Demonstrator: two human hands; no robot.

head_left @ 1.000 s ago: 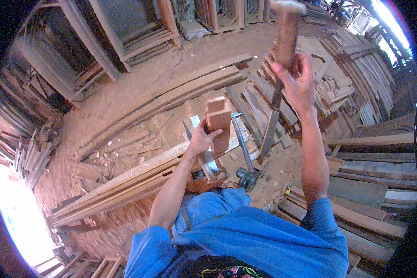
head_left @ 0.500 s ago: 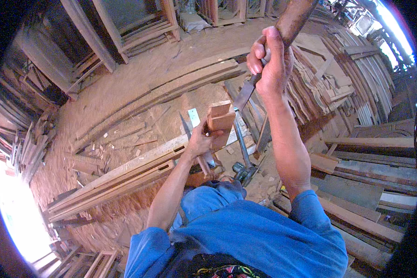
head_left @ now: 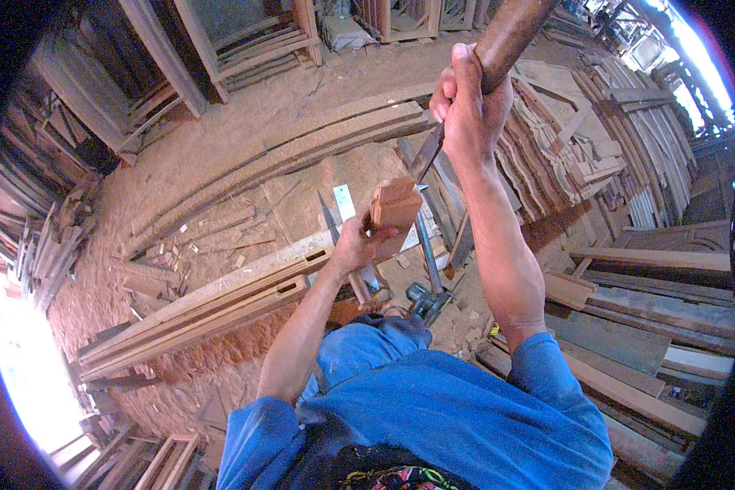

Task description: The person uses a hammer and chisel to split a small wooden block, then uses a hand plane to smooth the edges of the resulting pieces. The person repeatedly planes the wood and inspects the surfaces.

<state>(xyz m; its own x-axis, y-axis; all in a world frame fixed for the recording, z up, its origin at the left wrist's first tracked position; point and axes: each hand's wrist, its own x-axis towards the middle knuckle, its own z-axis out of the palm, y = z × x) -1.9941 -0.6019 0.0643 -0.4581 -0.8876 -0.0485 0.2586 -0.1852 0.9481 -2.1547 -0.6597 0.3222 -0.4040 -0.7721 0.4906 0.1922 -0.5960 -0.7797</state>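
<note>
My left hand is closed round a short reddish-brown block of wood with a stepped upper end, held up in front of my body. In my right hand, raised higher and further right, is a chisel with a flat dark blade and a thick wooden handle. The blade points down towards the block's upper right corner; whether its edge touches the wood I cannot tell. My right fingers wrap round the chisel where blade and handle meet.
Long grooved timbers lie below left of the block. A dark green power tool rests close to my body. Wood chips and offcuts litter the ground. Stacked boards stand at right, wooden frames at the back.
My right hand and the chisel have shifted slightly up and left. The block in my left hand has moved slightly right and turned a little, showing more of its broad side.
</note>
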